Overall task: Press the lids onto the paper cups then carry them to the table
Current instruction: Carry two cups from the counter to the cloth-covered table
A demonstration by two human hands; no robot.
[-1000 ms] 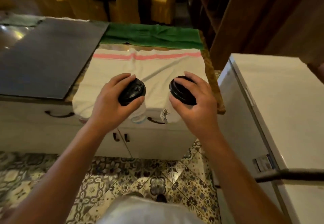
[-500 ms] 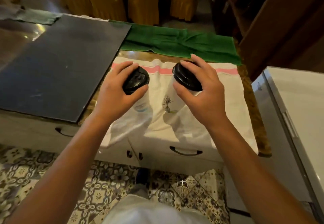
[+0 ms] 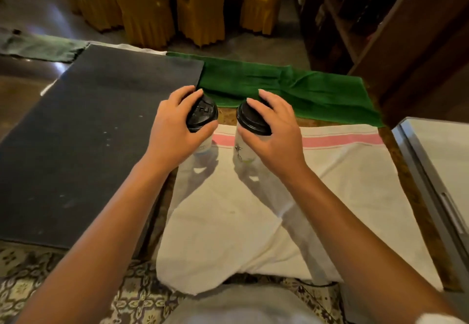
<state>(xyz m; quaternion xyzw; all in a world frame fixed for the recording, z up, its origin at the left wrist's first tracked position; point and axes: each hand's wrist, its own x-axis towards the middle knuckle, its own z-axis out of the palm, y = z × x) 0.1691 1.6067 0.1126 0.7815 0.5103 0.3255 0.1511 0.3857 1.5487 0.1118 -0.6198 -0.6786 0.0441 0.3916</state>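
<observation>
Head view: the left hand point(image 3: 175, 130) and right hand point(image 3: 274, 130) each grip a lidded paper cup, fingers curled round the left lid point(image 3: 203, 116) and right lid point(image 3: 251, 120). A second ago both cups hung off the worktop's edge; now they sit at or just above the white cloth point(image 3: 330, 184), so delivery looks nearly complete.

Two paper cups, one under the left hand point(image 3: 172, 130), the left cup point(image 3: 203, 147), one under the right hand point(image 3: 274, 133), the right cup point(image 3: 241, 152); two black lids, left lid point(image 3: 204, 116) and right lid point(image 3: 251, 120), one per cup; beyond the hands, three yellow-covered chairs point(image 3: 200, 6); two hands; under them one white cloth point(image 3: 253, 209); just beyond the fingertips one green cloth point(image 3: 291, 90); left of the left hand one dark mat point(image 3: 88, 133).
</observation>
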